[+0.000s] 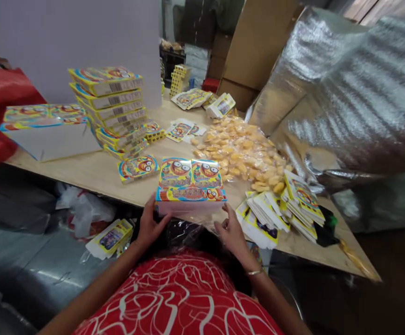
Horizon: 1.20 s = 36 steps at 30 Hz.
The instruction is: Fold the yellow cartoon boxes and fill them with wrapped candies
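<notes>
In front of me at the table edge is a colourful cardboard display box [191, 194]. Two yellow cartoon-printed packs [175, 173] show side by side at its top. My left hand [150, 225] grips the box at its left front corner, thumb stretched along the lower front. At the right front corner is my right hand [231, 229], index finger reaching to the box edge, thumb apart and the other fingers partly curled. Nothing shows in its grasp. One flat printed box [138, 168] lies just left of the display box.
A tall stack of printed boxes [113, 100] stands back left, beside a larger display box [66, 137]. Yellow capsule-like pieces in clear plastic [246, 151] spread to the right. Flattened cartons [263, 214] lie near the right edge. Silver foil sheeting [349, 88] rises beyond.
</notes>
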Motion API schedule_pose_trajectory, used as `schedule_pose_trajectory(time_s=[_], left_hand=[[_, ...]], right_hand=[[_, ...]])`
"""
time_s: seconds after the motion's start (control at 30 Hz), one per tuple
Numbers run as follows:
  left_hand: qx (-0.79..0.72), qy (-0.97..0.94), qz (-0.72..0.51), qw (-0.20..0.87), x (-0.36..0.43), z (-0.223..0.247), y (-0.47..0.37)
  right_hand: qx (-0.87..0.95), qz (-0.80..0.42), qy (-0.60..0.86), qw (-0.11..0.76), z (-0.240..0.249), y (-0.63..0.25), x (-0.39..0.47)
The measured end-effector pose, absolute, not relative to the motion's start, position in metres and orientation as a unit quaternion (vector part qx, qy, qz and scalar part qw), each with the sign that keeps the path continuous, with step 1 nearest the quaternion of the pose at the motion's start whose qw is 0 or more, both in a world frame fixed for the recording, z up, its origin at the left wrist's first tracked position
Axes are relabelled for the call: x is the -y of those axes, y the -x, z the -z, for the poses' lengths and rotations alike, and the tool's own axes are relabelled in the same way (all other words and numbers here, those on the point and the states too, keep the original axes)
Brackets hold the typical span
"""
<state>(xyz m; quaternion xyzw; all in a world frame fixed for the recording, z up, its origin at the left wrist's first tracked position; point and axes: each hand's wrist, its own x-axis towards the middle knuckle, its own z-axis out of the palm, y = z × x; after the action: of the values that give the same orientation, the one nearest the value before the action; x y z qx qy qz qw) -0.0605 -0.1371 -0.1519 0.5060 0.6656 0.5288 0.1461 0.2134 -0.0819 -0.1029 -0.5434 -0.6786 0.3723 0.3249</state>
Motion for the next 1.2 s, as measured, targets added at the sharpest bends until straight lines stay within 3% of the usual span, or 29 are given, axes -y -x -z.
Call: schedule_pose_trajectory(time_s=[0.13,0.3,0.43,0.53,0.67,0.77,0.93,1.0,1.1,1.2], left_hand=[[-0.636,-0.583,-0.494,0.109,0.175,0.128,0.068],[-0.505,-0.733,-0.371,0.263,0.187,0.077,0.039],[-0.455,-0.748,-0.333,0.351,0.166,0.039,0.003],[-0.467,-0.734,-0.362,0.334,0.156,0.024,-0.011],[-0.454,-0.780,-0.368,0.222,0.149,0.014,-0.014],[-0.413,-0.793,-0.330,0.303,0.142,0.000,-0.019],[-0.381,-0.748,-0.289,0.459,0.125,-0.017,-0.047],[-0.389,-0.724,-0.312,0.477,0.120,-0.016,-0.053],[-0.445,-0.721,-0.389,0.362,0.120,-0.011,-0.049],[-0.446,-0.768,-0.436,0.144,0.125,-0.006,-0.037]], right_hand=[[0.667,-0.440,0.512,0.315,0.068,-0.223,0.103],[0.662,-0.533,0.428,0.308,0.035,-0.206,0.124],[0.630,-0.598,0.347,0.352,0.017,-0.210,0.122],[0.623,-0.627,0.306,0.353,0.008,-0.238,0.116],[0.611,-0.560,0.390,0.402,0.002,-0.274,0.113],[0.647,-0.494,0.420,0.402,-0.006,-0.277,0.115],[0.763,-0.400,0.353,0.365,-0.027,-0.261,0.111],[0.761,-0.396,0.356,0.370,-0.030,-0.260,0.101],[0.759,-0.446,0.349,0.322,-0.023,-0.259,0.080],[0.701,-0.555,0.325,0.307,-0.011,-0.244,0.064]])
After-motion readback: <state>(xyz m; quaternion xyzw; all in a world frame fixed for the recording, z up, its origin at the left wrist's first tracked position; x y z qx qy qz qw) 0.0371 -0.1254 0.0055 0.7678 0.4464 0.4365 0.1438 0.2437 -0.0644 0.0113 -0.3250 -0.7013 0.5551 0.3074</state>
